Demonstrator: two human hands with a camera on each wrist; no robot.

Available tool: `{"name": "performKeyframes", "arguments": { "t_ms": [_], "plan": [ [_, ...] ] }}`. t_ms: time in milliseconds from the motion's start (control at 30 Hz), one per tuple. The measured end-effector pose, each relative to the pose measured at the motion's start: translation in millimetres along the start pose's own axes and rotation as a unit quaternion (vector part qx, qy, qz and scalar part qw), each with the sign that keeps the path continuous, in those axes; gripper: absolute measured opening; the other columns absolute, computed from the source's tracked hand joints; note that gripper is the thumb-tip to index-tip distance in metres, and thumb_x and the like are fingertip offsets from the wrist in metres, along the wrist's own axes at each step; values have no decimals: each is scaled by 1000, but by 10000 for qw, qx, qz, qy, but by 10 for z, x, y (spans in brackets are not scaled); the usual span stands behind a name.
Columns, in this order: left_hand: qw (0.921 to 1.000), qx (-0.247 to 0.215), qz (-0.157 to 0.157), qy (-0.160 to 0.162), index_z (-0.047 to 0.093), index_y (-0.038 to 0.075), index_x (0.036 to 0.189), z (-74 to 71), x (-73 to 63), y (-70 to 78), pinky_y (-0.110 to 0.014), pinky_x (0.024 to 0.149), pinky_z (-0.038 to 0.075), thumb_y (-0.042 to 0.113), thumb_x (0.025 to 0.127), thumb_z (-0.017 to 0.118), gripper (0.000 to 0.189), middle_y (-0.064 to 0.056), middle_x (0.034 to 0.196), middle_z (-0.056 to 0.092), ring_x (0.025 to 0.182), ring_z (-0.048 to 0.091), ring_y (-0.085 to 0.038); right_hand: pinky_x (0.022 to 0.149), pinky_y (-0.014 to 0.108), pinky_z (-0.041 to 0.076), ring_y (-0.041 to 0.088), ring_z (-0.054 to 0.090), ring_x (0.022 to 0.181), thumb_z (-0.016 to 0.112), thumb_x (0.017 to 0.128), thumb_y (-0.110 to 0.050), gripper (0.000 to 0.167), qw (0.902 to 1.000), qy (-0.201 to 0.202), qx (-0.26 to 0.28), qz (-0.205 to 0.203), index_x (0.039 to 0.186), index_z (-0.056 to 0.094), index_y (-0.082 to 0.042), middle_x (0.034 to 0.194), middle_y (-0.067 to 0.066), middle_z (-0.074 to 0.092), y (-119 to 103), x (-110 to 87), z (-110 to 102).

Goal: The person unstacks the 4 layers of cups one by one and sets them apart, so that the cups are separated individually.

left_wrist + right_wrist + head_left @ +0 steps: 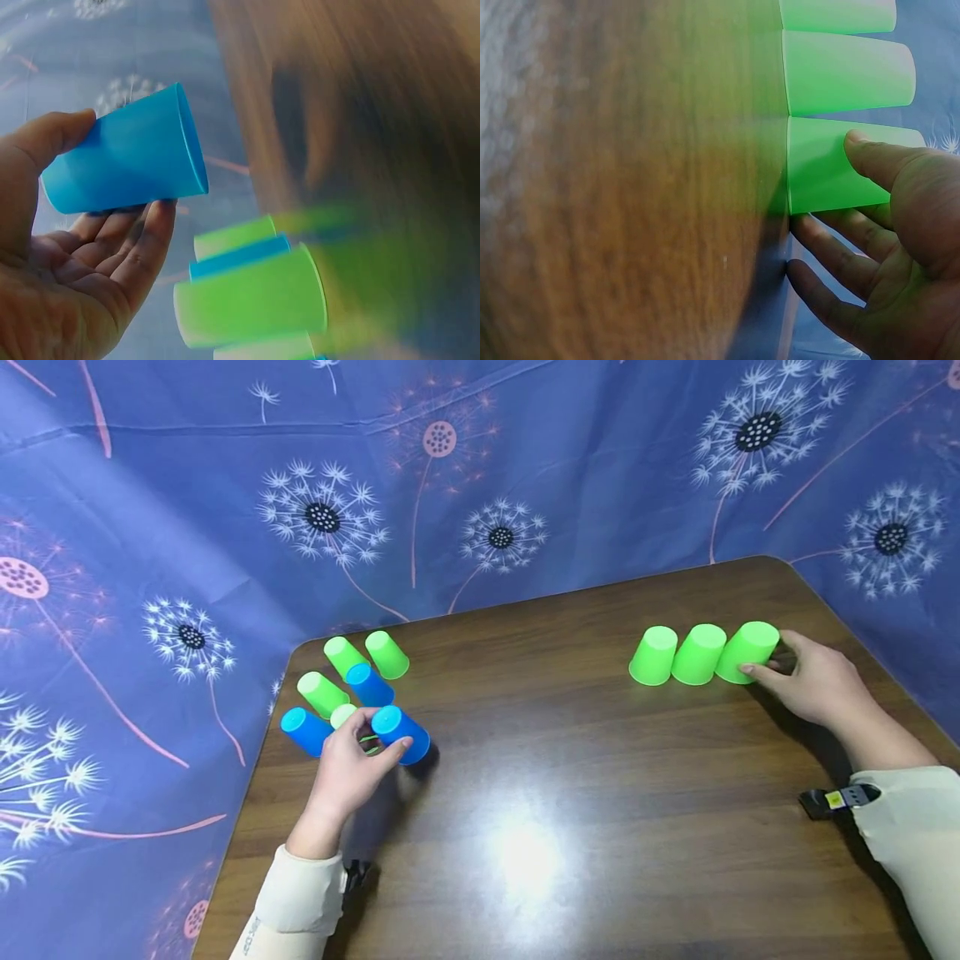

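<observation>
My left hand (pixel 347 777) grips a blue cup (pixel 405 739), mouth down and tilted; in the left wrist view this blue cup (pixel 127 157) is held off the table between thumb and fingers. Just behind it are several upturned green cups, among them a green cup (pixel 322 695) and a paler one partly hidden by the hand, with blue cups (pixel 306 732) between them. On the right, three upturned green cups stand in a row. My right hand (pixel 821 681) holds the rightmost green cup (pixel 750 652), thumb in front, its rim on the tabletop in the right wrist view.
The brown wooden table (pixel 570 735) has a rounded far right corner. A blue cloth (pixel 585 485) with dandelion prints hangs behind and at the left side. The middle green cup (pixel 699 654) and the left green cup (pixel 653 656) stand close beside the held one.
</observation>
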State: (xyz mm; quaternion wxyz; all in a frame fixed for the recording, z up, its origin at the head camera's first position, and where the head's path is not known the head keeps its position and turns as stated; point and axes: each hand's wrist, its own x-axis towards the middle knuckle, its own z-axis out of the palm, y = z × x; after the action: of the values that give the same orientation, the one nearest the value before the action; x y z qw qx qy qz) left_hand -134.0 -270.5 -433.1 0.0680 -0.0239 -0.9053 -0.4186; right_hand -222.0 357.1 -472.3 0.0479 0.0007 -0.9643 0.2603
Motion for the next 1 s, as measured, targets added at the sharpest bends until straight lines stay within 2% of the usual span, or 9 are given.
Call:
{"name": "performKeyframes", "arguments": {
  "t_ms": [200, 467, 700, 900, 1000],
  "plan": [
    [9992, 177, -341, 56, 63, 3, 128, -213, -144, -129, -46, 95, 60, 32, 88, 88, 55, -15, 121, 72, 111, 72, -31, 79, 73, 42, 61, 55, 105, 68, 100, -50, 65, 10000, 18, -45, -21, 132, 51, 3, 106, 33, 66, 5, 0, 4],
    [9949, 705, -710, 81, 62, 4, 128, -395, -251, -371, -23, 82, 59, 34, 89, 87, 56, -15, 117, 73, 104, 74, -29, 80, 73, 42, 60, 56, 105, 69, 100, -49, 64, 10000, 29, -7, -56, 132, 51, 3, 106, 33, 67, 20, 8, 24],
    [9922, 833, -898, 225, 62, 2, 125, -502, -265, -507, -28, 85, 61, 29, 88, 88, 52, -19, 118, 71, 106, 73, -34, 80, 73, 42, 60, 56, 102, 70, 99, -46, 60, 9999, 90, -25, -113, 129, 52, 3, 101, 30, 67, 2, 6, 20],
    [9884, 1004, -1068, 386, 61, -1, 125, -622, -282, -609, -15, 79, 53, 28, 88, 87, 54, -22, 118, 70, 107, 72, -35, 79, 72, 42, 59, 58, 102, 70, 100, -45, 58, 9999, 105, -12, -128, 127, 53, 3, 101, 31, 68, -7, 6, 22],
    [9858, 1113, -1176, 436, 60, -1, 126, -670, -291, -660, -27, 84, 58, 27, 88, 87, 55, -24, 120, 70, 108, 71, -37, 79, 72, 42, 58, 58, 101, 71, 99, -45, 56, 9998, 131, -22, -130, 125, 54, 2, 101, 30, 68, -5, 8, 24]
  ]
}}
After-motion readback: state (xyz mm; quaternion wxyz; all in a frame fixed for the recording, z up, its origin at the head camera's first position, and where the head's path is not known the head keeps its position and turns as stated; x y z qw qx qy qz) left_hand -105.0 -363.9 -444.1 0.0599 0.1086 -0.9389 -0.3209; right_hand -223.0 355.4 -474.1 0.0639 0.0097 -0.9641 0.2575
